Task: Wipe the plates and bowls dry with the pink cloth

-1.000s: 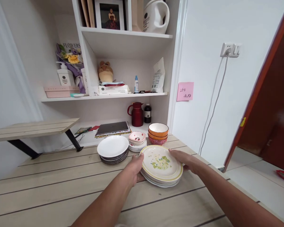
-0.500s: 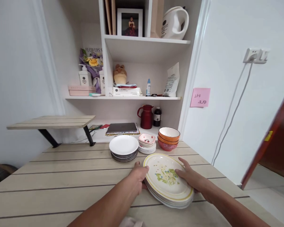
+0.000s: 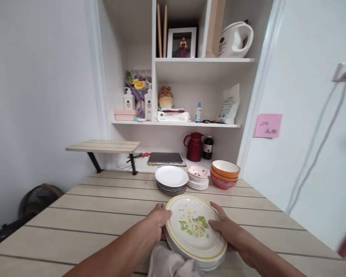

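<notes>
Both my hands grip a stack of cream plates [image 3: 194,227] with yellow rims; the top one has a green floral print. My left hand [image 3: 159,220] is closed on the left edge, thumb on the rim and fingers below. On the right side, my right hand [image 3: 225,227] has its thumb on the top plate, and its other fingers are partly hidden. The stack is tilted slightly towards me; I cannot tell whether it touches the table [image 3: 109,211]. A greyish cloth [image 3: 173,263] lies close in front, at the stack's lower left.
Behind are a stack of plates with a white one [image 3: 172,176] on top, small dishes [image 3: 197,172] on saucers [image 3: 198,185], and orange and red bowls [image 3: 225,174]. A red jug [image 3: 195,147], dark bottle [image 3: 208,147] and laptop [image 3: 165,158] stand farther back. A small raised shelf [image 3: 103,146] is at left.
My hands have carried the plate stack left and nearer to me over the table. The view has turned left, and more of the greyish cloth shows.
</notes>
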Tool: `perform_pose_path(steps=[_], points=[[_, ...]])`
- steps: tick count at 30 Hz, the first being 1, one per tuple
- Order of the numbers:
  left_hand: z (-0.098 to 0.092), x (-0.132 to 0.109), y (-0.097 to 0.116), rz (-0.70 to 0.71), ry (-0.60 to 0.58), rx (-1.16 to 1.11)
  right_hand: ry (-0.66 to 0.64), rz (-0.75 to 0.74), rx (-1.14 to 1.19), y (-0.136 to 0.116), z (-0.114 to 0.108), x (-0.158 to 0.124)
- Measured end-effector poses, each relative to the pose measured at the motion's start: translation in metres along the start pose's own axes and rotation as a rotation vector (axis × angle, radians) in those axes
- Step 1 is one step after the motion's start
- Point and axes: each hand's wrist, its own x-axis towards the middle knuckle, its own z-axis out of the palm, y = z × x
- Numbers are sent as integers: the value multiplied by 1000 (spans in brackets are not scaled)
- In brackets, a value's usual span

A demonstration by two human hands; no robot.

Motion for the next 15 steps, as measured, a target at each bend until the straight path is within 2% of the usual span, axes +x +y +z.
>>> perform_pose_path(steps=[9, 12, 15], points=[[-130, -9, -5, 39, 160, -71, -242, -103, 96, -31, 107, -4], [-169, -6, -3, 63, 217, -91, -286, -161, 119, -44, 145, 10], [-202, 1, 2, 122, 247, -114, -278, -305, 7, -56, 185, 36]])
